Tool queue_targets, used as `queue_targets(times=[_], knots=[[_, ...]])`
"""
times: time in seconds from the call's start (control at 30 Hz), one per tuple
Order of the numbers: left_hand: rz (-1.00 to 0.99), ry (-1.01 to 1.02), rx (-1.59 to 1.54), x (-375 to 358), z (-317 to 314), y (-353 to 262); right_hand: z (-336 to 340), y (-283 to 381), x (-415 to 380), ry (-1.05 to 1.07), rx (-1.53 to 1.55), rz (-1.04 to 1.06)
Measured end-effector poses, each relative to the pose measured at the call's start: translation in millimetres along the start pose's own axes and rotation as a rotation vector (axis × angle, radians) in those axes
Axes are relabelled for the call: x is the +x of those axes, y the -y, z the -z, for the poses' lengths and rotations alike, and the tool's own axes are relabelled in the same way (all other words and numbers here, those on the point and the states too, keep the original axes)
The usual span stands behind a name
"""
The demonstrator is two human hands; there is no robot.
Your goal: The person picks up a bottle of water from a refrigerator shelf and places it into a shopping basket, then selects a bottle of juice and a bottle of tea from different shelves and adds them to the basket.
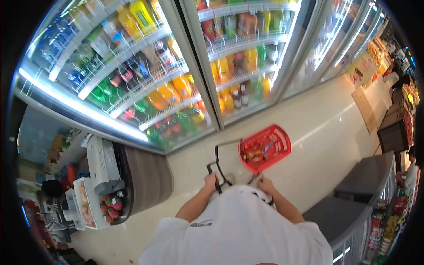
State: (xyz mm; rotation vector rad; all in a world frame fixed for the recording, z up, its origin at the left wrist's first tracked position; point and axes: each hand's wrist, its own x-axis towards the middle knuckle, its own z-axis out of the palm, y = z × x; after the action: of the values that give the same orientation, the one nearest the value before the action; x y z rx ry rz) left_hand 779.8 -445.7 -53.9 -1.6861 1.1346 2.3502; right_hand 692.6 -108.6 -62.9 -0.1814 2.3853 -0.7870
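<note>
My left hand [211, 181] is closed round a black handle [217, 168] in front of my body. Thin black bars run from that handle up to the left side of a red plastic basket [287, 145]. Several small packaged items [258, 153] lie in the basket, too blurred to name. My right hand [266, 184] is just below the basket's near edge, with its fingers curled together. A thin grey piece shows beside those fingers, but what they grip cannot be made out.
Glass-door drink coolers [216, 106] with bottles on shelves line the far side. A curved brown counter [148, 179] stands left, with dragon fruit [110, 206] and a white crate [90, 207]. Grey shelving [340, 216] is at right. Pale floor tiles [318, 145] lie around the basket.
</note>
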Motion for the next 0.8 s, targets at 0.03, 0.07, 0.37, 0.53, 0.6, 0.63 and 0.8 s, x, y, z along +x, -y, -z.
queue_targets(times=[0.03,0.07,0.37,0.53,0.6,0.63,0.8], knots=[[-0.036,-0.012,0.058,-10.6,0.1,-3.1,-0.3,3.0,-3.4,0.011,-0.005,0.037],[-0.044,0.088,0.091,-12.1,8.0,-0.8,-11.2,-3.5,-5.7,-0.020,0.003,0.038],[-0.170,0.069,0.029,-18.9,28.9,-38.0,-16.4,22.2,-19.8,0.017,0.012,0.028],[-0.268,-0.019,0.018,-0.3,50.5,-87.6,-3.5,36.1,-20.2,0.048,0.042,-0.001],[-0.310,-0.056,0.020,-0.2,56.1,-108.0,2.8,39.5,-20.9,0.066,0.041,0.009],[-0.326,-0.072,0.038,1.4,61.7,-116.0,4.0,36.2,-20.7,0.059,0.028,0.017],[-0.384,-0.147,0.048,13.3,104.8,-154.5,8.1,19.6,-21.4,0.047,0.029,-0.026]])
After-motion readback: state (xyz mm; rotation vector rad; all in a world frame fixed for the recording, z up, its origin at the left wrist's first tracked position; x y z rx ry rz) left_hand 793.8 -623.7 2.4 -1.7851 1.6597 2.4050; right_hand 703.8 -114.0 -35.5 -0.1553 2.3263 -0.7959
